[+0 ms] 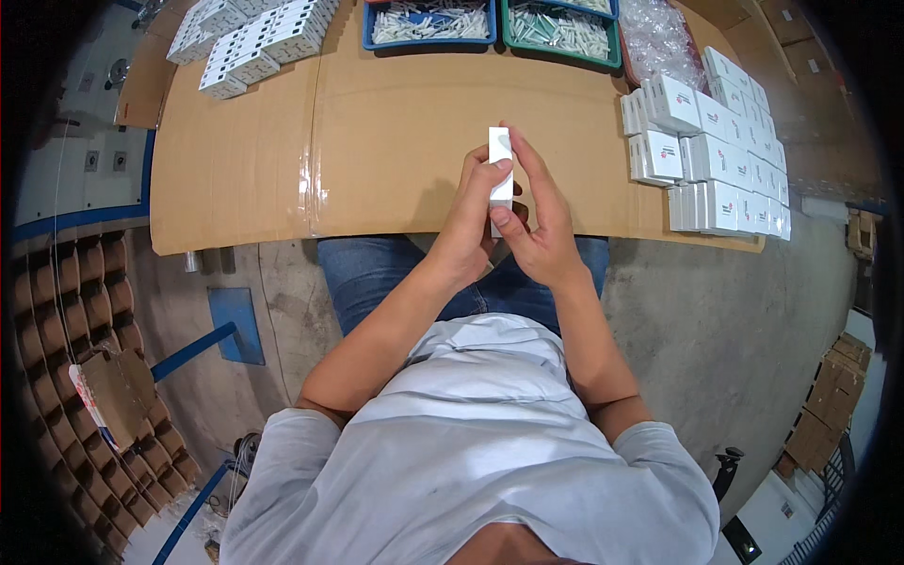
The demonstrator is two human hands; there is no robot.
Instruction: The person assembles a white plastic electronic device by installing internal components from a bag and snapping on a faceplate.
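Note:
A small white carton [500,179] stands on edge between my two hands, above the front edge of the cardboard-covered table [405,141]. My left hand [471,212] grips it from the left, its thumb lying along the narrow side that faces up. From the right, my right hand [541,221] closes on the same carton, with the thumb at its near end and the fingers stretched along its far right side. The carton's underside and some fingertips are hidden.
White boxes [720,160] are stacked at the table's right, and more printed white boxes [250,56] at the far left. Along the back stand a blue bin [429,45] and a green bin [563,58] of small white pieces, beside clear plastic packaging [659,42].

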